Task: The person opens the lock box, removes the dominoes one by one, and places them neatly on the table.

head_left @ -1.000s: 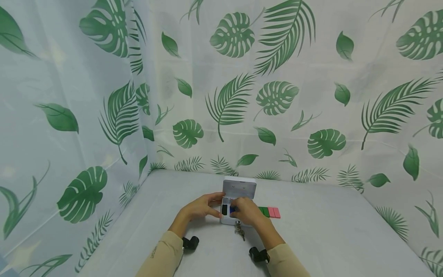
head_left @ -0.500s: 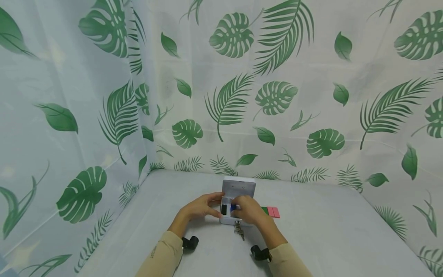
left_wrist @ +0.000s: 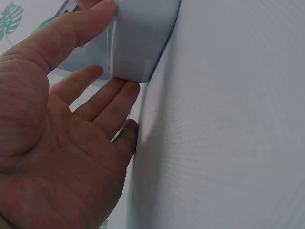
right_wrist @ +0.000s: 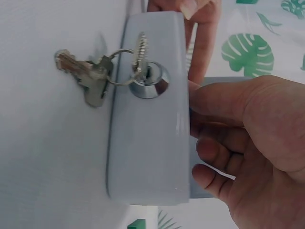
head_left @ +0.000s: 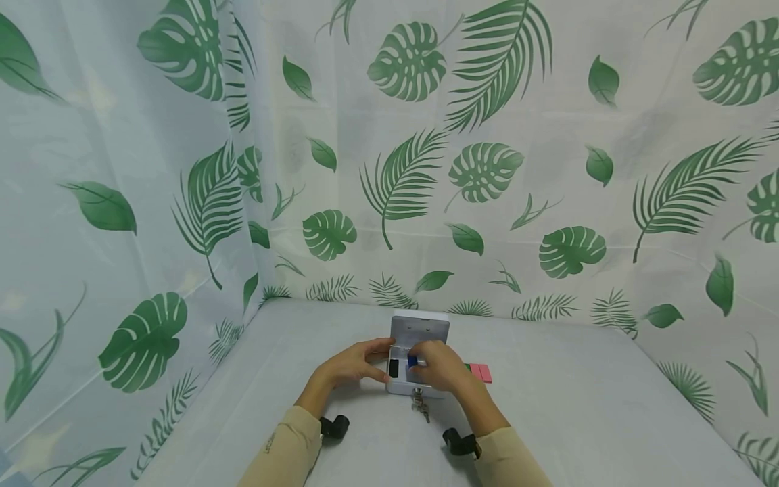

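A small grey metal cash box [head_left: 420, 330] stands on the table with its lid raised. At its left end my left hand [head_left: 353, 363] grips it, thumb at the front corner and fingers at the back; the left wrist view shows those fingertips against the box wall. My right hand [head_left: 439, 365] reaches inside and pinches a small blue piece [head_left: 412, 361], partly covered by the fingers. A black piece [head_left: 393, 368] lies in the left part of the box. One key sits in the front lock [right_wrist: 150, 81], and a ring with more keys [right_wrist: 88, 76] hangs from it.
Pink flat blocks [head_left: 481, 373] lie on the table right of the box, beside a sliver of green block [head_left: 468, 366] mostly hidden by the right hand. A white cloth covers the table [head_left: 578, 406]. Leaf-printed curtains [head_left: 517, 101] enclose the back and sides.
My right hand has shifted slightly right and up inside the box with the blue piece, and hides more of the green blocks. The left hand stays in place.
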Motion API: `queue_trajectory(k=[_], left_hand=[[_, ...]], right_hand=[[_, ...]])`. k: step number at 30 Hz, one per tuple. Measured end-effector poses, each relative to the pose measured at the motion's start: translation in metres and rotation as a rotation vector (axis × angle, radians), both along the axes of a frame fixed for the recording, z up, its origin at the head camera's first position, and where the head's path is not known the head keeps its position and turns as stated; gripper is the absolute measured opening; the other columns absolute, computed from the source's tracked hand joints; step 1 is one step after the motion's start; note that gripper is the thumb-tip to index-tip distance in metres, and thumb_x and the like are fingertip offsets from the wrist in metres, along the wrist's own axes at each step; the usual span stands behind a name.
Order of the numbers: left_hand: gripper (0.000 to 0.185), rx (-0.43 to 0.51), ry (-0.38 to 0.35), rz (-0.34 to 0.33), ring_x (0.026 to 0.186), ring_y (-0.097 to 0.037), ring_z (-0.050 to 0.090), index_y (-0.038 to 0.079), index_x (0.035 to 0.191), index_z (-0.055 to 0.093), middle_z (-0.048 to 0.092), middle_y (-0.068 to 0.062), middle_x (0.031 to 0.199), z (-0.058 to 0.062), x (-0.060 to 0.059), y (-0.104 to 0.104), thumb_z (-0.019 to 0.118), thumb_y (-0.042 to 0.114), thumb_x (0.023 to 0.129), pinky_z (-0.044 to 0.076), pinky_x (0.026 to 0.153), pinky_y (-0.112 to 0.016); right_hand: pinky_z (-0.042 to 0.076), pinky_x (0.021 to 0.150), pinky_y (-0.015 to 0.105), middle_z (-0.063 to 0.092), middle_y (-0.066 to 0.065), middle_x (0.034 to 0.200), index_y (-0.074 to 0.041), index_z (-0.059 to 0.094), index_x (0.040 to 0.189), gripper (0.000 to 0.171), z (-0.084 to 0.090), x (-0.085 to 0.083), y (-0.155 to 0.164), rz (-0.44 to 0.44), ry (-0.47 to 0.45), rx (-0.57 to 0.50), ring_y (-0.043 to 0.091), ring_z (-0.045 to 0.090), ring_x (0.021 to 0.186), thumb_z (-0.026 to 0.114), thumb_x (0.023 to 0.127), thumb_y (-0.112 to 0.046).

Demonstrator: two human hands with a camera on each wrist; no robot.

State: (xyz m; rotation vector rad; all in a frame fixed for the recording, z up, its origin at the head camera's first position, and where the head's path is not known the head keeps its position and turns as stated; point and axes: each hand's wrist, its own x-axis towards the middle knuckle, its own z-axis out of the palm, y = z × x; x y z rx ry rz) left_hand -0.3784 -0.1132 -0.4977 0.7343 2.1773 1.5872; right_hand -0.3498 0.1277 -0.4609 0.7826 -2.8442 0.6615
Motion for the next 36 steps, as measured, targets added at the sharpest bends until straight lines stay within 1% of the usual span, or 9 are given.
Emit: queue_trajectory(k=[3,9,15,19,22,27,36], left_hand=[[0.091,0.0,-0.003,0.0,0.154,-0.029,0.039,0.013,0.162,0.038,0.041,-0.01,0.165,0.0,-0.001,0.0,0.085,0.009,0.084,0.03,0.126,-0.052],[0.091,0.002,0.014,-0.011,0.154,-0.031,0.039,0.012,0.162,0.037,0.04,-0.01,0.166,-0.001,-0.001,-0.001,0.085,0.009,0.085,0.031,0.125,-0.053],[0.09,0.009,0.013,-0.013,0.154,-0.032,0.039,0.011,0.162,0.037,0.041,-0.012,0.166,-0.002,-0.001,0.0,0.085,0.008,0.085,0.031,0.125,-0.053],[0.09,0.018,0.009,-0.014,0.154,-0.033,0.038,0.01,0.162,0.037,0.04,-0.013,0.166,-0.001,-0.001,0.0,0.084,0.007,0.085,0.03,0.126,-0.053],[0.09,0.022,0.01,-0.011,0.154,-0.033,0.038,0.009,0.162,0.037,0.04,-0.014,0.166,-0.001,-0.001,0.0,0.084,0.007,0.085,0.029,0.126,-0.054],[0.09,0.015,0.008,-0.009,0.153,-0.032,0.039,0.01,0.162,0.038,0.041,-0.011,0.166,-0.001,-0.001,0.0,0.085,0.008,0.085,0.029,0.126,-0.053],[0.09,0.017,0.004,-0.004,0.154,-0.033,0.039,0.01,0.161,0.038,0.041,-0.013,0.165,-0.002,-0.001,-0.001,0.085,0.009,0.085,0.03,0.126,-0.054]], right_hand=[[0.057,0.097,0.053,0.077,0.011,0.109,0.0,0.077,0.111,0.024,0.003,0.001,0.001,-0.005,0.014,-0.003,0.032,0.072,0.107,0.08,0.088,-0.007],[0.055,0.101,0.054,0.077,0.012,0.112,-0.001,0.077,0.112,0.024,0.009,0.004,0.002,-0.026,0.021,-0.021,0.033,0.071,0.111,0.08,0.089,-0.009],[0.054,0.102,0.053,0.077,0.009,0.113,-0.003,0.077,0.113,0.024,0.011,0.004,0.006,-0.054,0.006,-0.029,0.031,0.07,0.113,0.08,0.09,-0.011],[0.055,0.101,0.053,0.077,0.009,0.114,-0.004,0.077,0.114,0.025,0.012,0.003,0.009,-0.065,0.014,-0.025,0.031,0.071,0.113,0.08,0.09,-0.013],[0.055,0.101,0.053,0.077,0.01,0.115,-0.003,0.077,0.115,0.027,0.014,0.003,0.011,-0.059,0.017,-0.024,0.032,0.07,0.114,0.08,0.09,-0.013],[0.055,0.099,0.053,0.077,0.01,0.112,-0.002,0.077,0.112,0.026,0.016,0.002,0.016,-0.045,0.033,-0.029,0.032,0.071,0.111,0.081,0.088,-0.01],[0.056,0.098,0.052,0.077,0.009,0.111,-0.003,0.077,0.112,0.026,0.018,0.001,0.021,-0.08,0.025,-0.046,0.031,0.071,0.109,0.082,0.088,-0.01]])
